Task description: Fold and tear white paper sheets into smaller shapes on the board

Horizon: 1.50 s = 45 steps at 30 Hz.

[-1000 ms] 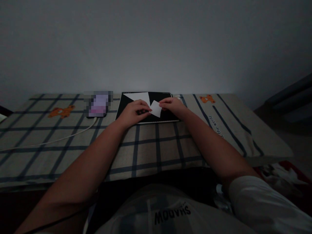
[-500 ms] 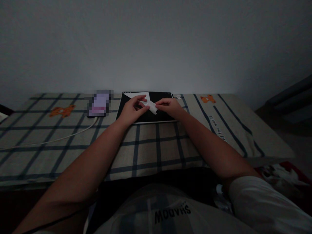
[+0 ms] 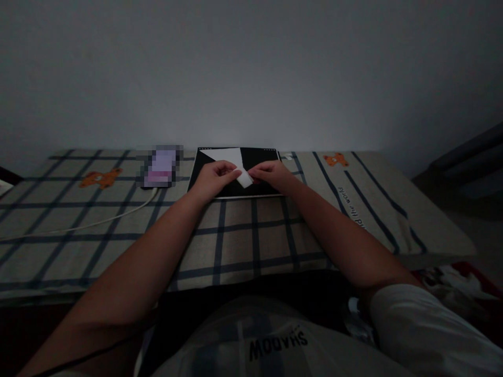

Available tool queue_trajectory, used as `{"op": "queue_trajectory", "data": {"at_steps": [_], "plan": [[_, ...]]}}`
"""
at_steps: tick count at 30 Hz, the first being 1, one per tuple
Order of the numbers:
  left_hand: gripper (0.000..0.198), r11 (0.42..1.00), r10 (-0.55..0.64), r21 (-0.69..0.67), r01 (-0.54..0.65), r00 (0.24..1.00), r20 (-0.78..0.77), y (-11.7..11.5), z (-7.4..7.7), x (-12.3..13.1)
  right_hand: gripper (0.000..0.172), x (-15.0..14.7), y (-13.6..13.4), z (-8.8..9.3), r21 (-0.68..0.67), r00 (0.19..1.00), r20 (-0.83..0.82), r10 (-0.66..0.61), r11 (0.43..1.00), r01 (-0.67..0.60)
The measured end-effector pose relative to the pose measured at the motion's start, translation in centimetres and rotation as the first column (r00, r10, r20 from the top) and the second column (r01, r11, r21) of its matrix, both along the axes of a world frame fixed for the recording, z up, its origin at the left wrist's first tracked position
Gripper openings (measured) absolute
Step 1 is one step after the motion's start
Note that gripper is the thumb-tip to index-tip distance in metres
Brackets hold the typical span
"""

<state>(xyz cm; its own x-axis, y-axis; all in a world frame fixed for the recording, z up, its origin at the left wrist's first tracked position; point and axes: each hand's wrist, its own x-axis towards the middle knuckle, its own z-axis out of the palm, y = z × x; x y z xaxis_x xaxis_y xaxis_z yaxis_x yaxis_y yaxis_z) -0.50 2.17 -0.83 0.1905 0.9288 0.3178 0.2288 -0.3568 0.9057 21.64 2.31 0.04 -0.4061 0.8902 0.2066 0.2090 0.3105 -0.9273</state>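
A white sheet of paper [image 3: 230, 156], wide at the back and narrow toward me, lies over a black board with a pale edge [image 3: 208, 193]. My left hand [image 3: 215, 179] is closed, thumb and fingers pinching the left side of the paper's narrow part. On the right side of that part, my right hand [image 3: 269, 174] pinches the paper's edge between thumb and forefinger. The near end of the paper sticks out between both hands over the board. The fingertips partly hide the paper where they grip it.
The board rests on a checked cloth [image 3: 236, 235] against a grey wall. A phone [image 3: 160, 166] with a white cable [image 3: 118, 214] lies to the left. A small white scrap [image 3: 288, 156] is right of the board. A clear bottle [image 3: 358, 320] stands below the table edge.
My left fingers, spread before, have closed down on the paper. The paper's near end has shifted slightly left and toward me. My right hand has barely moved.
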Motion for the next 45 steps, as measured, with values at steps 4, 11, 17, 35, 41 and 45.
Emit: {"op": "queue_trajectory", "data": {"at_steps": [4,11,17,35,41,45], "plan": [[0.031,0.999,0.032,-0.007,-0.032,0.999,-0.037,-0.3,0.2,0.1,0.032,-0.2,0.2,-0.3,0.013,0.999,0.053,0.007,1.000,-0.007],[0.036,0.997,0.056,-0.051,-0.057,0.998,-0.021,-0.4,0.2,0.3,0.027,-0.3,0.5,-0.7,0.010,0.998,0.049,-0.027,1.000,0.026],[0.042,0.989,0.026,-0.146,-0.026,1.000,-0.003,-0.3,0.3,0.3,0.029,-0.4,0.8,-1.1,-0.048,0.992,-0.108,-0.065,0.997,0.060],[0.038,0.992,0.061,-0.105,-0.070,0.995,-0.084,-0.4,0.3,0.2,0.021,-0.7,0.4,-0.5,-0.159,0.994,-0.084,-0.068,0.986,0.054],[0.043,0.985,0.022,-0.168,-0.023,1.000,-0.011,-0.2,0.0,0.1,0.021,-0.8,0.3,-0.4,-0.164,0.988,-0.115,-0.099,0.983,0.079],[0.042,0.979,-0.018,-0.202,0.012,0.999,-0.027,0.0,-0.1,0.1,0.022,-0.7,0.3,-0.4,-0.151,0.986,-0.112,-0.123,0.983,0.105]]}}
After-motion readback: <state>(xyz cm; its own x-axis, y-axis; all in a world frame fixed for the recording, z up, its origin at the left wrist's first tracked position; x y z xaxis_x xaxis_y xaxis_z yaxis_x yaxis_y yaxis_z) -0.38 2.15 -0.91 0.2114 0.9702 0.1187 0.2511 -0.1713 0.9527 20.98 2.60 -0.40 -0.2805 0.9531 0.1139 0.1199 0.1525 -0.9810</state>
